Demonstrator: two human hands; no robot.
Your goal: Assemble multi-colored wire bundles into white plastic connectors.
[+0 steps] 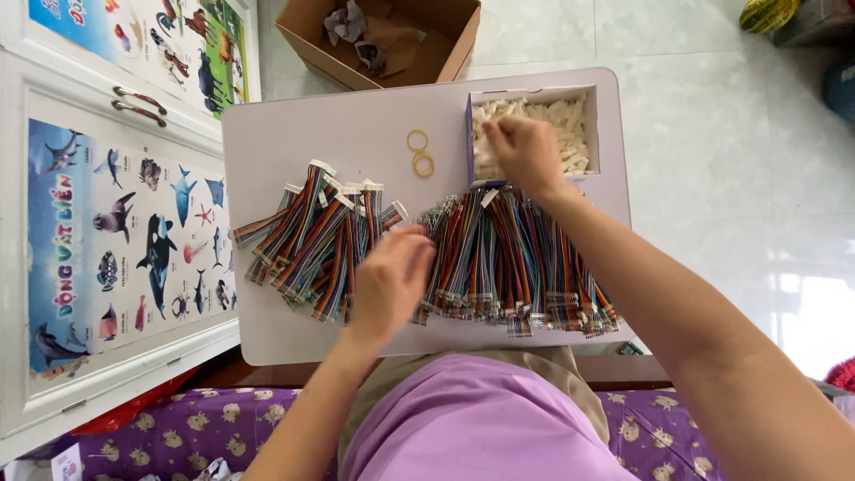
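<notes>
My left hand (390,278) rests on the small white table (356,134), fingers curled over multicoloured ribbon cables between two heaps. The left heap of ribbon cables (307,236) has white connectors on its ends; the right heap of ribbon cables (512,263) lies fanned out toward me. My right hand (525,153) reaches into the open box of small white connectors (570,120) at the table's far right, fingertips pinched among the pieces. What the fingers hold there is hidden.
Two yellow rubber bands (419,151) lie on the table behind the cables. A brown cardboard box (383,40) stands on the tiled floor beyond. White cabinet doors with animal posters (125,232) are on the left. Purple patterned fabric (178,428) lies near me.
</notes>
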